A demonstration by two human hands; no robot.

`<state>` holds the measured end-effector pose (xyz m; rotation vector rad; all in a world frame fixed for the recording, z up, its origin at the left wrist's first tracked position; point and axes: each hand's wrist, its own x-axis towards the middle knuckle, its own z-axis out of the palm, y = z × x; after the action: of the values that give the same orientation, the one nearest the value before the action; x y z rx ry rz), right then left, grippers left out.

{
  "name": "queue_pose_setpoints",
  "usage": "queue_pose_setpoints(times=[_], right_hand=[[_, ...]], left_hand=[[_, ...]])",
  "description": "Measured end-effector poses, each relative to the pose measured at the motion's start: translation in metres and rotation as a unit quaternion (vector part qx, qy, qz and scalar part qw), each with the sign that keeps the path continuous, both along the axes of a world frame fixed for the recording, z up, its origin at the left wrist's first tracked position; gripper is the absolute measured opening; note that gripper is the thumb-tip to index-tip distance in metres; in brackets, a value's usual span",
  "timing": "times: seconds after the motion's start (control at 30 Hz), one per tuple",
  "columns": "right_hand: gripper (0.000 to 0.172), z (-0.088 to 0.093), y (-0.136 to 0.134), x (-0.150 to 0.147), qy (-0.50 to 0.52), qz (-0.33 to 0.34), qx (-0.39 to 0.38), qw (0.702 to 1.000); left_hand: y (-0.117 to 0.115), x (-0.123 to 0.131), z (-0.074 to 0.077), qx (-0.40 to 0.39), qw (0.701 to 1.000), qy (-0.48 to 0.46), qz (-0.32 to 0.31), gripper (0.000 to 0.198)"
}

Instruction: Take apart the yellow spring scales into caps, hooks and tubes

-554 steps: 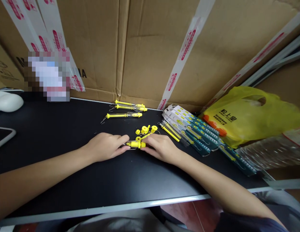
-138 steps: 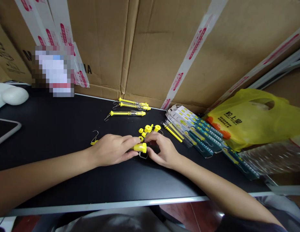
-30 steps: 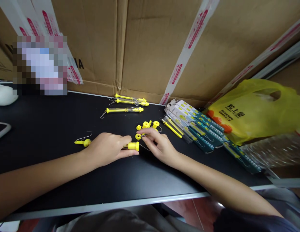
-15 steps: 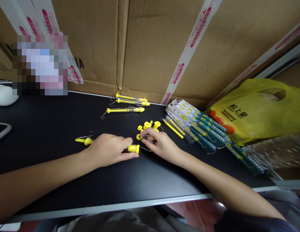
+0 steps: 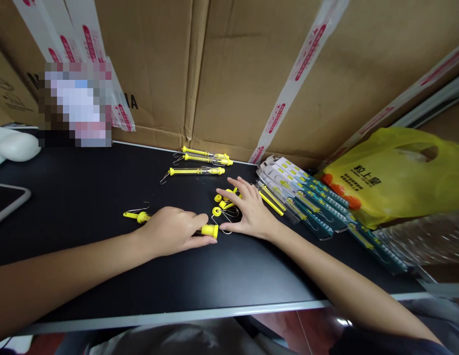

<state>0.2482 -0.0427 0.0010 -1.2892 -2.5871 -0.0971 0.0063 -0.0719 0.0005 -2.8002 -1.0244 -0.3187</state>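
Note:
My left hand is closed around a spring scale with a yellow cap at its right end. The middle of its tube is hidden in my palm. A yellow tip with a thin metal hook pokes out at the left. My right hand has its fingers spread over a small pile of yellow caps and wire hooks, partly covering them. Whether the fingertips touch the pile I cannot tell. Behind the hands lie three more spring scales, side by side, their hooks toward the left.
Yellow strips lie right of my right hand, beside several packaged spring scales. A yellow plastic bag stands at the right. A phone lies at the left. Cardboard backs the black table.
My right hand has opened from a pinch near a yellow cap, leaving that cap with the pile. My left hand keeps its hold on the spring scale. The view has shifted slightly.

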Motion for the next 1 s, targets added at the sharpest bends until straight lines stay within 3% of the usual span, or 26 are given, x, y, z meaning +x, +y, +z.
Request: queue_pose_setpoints(times=[0.27, 0.5, 0.77, 1.0], right_hand=[[0.076, -0.005, 0.001, -0.011, 0.037, 0.033, -0.033, 0.998], [0.051, -0.007, 0.012, -0.027, 0.040, 0.032, -0.044, 0.998], [0.045, -0.010, 0.049, -0.052, 0.062, 0.042, -0.038, 0.997], [0.042, -0.009, 0.054, -0.059, 0.079, 0.031, -0.032, 0.996]], left_hand=[[0.001, 0.000, -0.003, 0.000, 1.000, -0.015, -0.012, 0.043], [0.000, -0.001, -0.002, 0.012, 1.000, -0.014, -0.012, 0.042], [0.000, 0.000, -0.001, 0.014, 1.000, -0.014, -0.013, 0.042], [0.001, 0.000, -0.002, 0.022, 0.999, -0.023, -0.013, 0.045]])
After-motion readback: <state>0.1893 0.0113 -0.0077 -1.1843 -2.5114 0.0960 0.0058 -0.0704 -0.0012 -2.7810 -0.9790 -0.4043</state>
